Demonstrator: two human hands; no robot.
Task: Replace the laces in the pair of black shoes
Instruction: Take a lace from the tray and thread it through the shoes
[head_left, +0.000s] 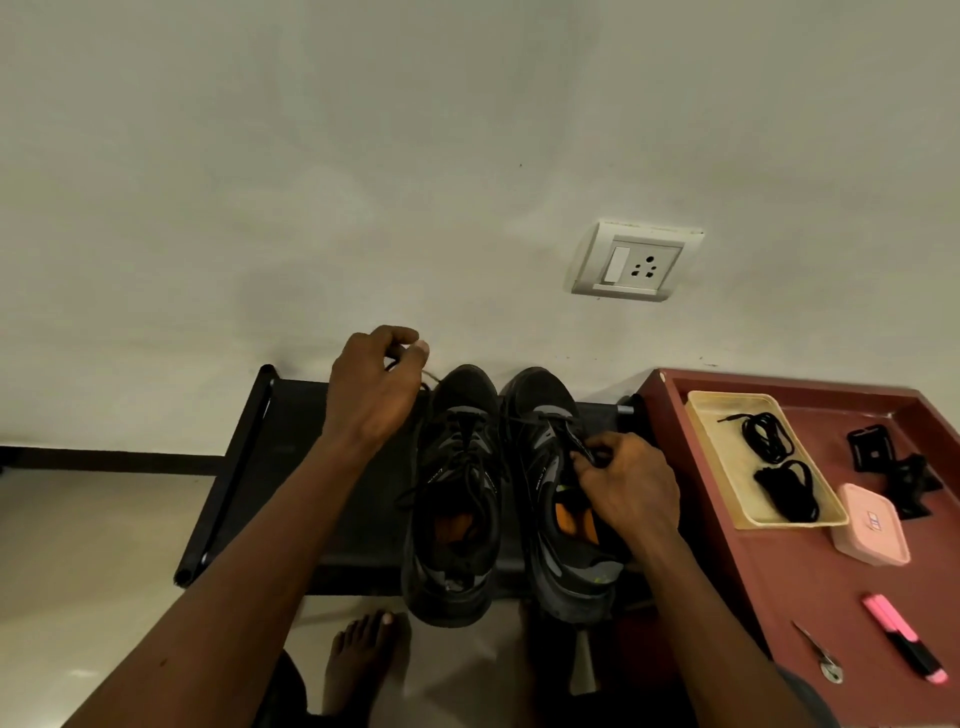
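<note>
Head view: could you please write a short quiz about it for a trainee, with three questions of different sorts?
1. True or false: the tray holds two bundles of spare laces.
2. The fingers of the right hand work at: A the tray; B the spare laces; C the shoe on the right.
3. Fill in: the left hand pinches the end of a ____.
Key: 1 true; 2 C; 3 lace.
</note>
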